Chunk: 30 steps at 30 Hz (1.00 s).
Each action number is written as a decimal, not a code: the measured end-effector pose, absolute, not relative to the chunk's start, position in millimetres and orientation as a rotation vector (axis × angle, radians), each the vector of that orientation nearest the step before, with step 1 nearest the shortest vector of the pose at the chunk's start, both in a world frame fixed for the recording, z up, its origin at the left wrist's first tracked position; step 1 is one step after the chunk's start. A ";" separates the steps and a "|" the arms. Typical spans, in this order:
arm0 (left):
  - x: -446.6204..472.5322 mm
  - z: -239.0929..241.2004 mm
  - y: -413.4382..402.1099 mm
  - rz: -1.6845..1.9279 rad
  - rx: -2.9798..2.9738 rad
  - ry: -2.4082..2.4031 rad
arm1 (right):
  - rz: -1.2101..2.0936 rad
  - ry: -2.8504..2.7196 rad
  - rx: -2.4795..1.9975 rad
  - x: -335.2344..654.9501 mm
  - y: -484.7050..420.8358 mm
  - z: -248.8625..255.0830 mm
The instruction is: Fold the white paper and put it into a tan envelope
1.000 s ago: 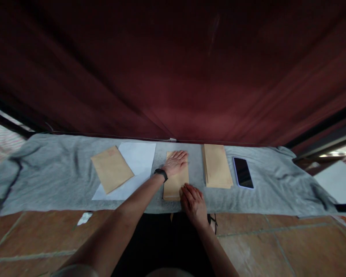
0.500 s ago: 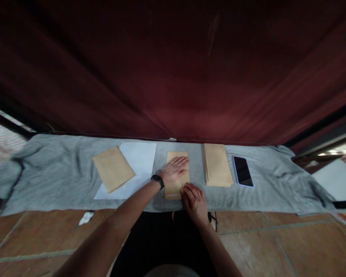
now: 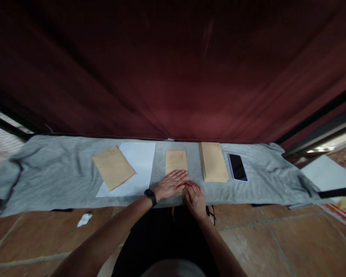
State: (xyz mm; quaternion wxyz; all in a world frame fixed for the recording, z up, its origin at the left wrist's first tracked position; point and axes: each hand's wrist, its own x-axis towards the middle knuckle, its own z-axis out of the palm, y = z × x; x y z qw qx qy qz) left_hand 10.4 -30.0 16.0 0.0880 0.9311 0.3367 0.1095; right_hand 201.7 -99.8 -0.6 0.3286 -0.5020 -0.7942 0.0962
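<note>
A brown paper envelope (image 3: 175,159) with a faint reddish print near its upper right lies on the grey cloth in front of me. Across its lower half rests my left hand (image 3: 172,184), flat with the fingers stretched to the right and a dark band on the wrist. My right hand (image 3: 195,198) is at the envelope's lower right edge, its fingers bent and together on that edge, the tips touching the left fingers. Both hands cover the envelope's bottom end.
Left of the hands, brown envelopes (image 3: 113,168) lie at a slant over a white sheet (image 3: 142,157). A stack of envelopes (image 3: 215,163) and a phone (image 3: 238,167) lie to the right. Grey cloth (image 3: 63,169) covers the narrow surface, against a dark red panel (image 3: 173,77).
My left hand has slid down the envelope towards me, uncovering its upper part and the print. My right hand has stayed by the lower right edge. The view has shifted slightly.
</note>
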 end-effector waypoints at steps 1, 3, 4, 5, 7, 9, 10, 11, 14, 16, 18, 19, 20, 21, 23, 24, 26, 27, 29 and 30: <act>9.2 17.7 -36.9 0.340 2.772 0.993 | 0.264 -2.063 -1.321 201.8 -100.0 -1.5; 5.7 22.2 -51.7 0.361 2.778 0.986 | 0.287 -2.030 -1.333 202.7 -99.9 -3.2; 3.3 24.6 -59.4 0.359 2.785 0.985 | 0.301 -2.015 -1.338 203.6 -99.4 -3.7; 0.5 26.8 -67.2 0.356 2.791 0.999 | 0.318 -2.002 -1.342 204.7 -98.3 -4.0; -6.2 30.0 -81.7 0.339 2.809 1.044 | 0.350 -1.988 -1.345 207.0 -94.3 -2.9; -12.9 30.9 -93.4 0.327 2.830 1.090 | 0.371 -2.022 -1.321 207.8 -87.1 0.1; -15.8 30.6 -97.8 0.328 2.842 1.108 | 0.377 -2.064 -1.297 207.3 -82.2 1.9; -18.2 29.9 -101.1 0.333 2.856 1.119 | 0.379 -2.116 -1.270 206.0 -76.4 3.6; -21.8 27.9 -105.1 0.362 2.893 1.129 | 0.331 -2.257 -1.242 198.7 -53.6 5.8; -21.9 27.3 -104.7 0.372 2.911 1.129 | 0.258 -2.289 -1.287 192.9 -34.4 4.5; -21.3 27.6 -103.6 0.364 2.922 1.129 | 0.184 -2.287 -1.348 188.0 -13.3 2.2; -21.1 27.9 -103.2 0.360 2.925 1.127 | 0.152 -2.281 -1.382 186.0 -2.5 1.1; -21.0 28.2 -102.8 0.356 2.927 1.124 | 0.124 -2.271 -1.420 184.2 8.1 0.3; -21.0 28.5 -102.5 0.354 2.930 1.122 | 0.101 -2.261 -1.459 182.6 18.3 -0.3; -21.1 28.8 -102.2 0.353 2.936 1.119 | 0.069 -2.235 -1.526 179.7 36.6 -1.0; -21.1 28.7 -102.1 0.355 2.939 1.117 | 0.059 -2.222 -1.550 178.4 44.5 -1.2; -21.1 28.2 -101.8 0.365 2.942 1.112 | 0.047 -2.203 -1.578 175.8 56.9 -1.4; -21.0 27.9 -101.7 0.370 2.941 1.111 | 0.044 -2.197 -1.585 174.6 61.2 -1.5; -20.7 27.4 -101.6 0.374 2.938 1.114 | 0.034 -2.188 -1.597 172.7 66.1 -1.8; -20.5 27.2 -101.5 0.372 2.936 1.117 | 0.026 -2.183 -1.598 172.1 66.5 -1.8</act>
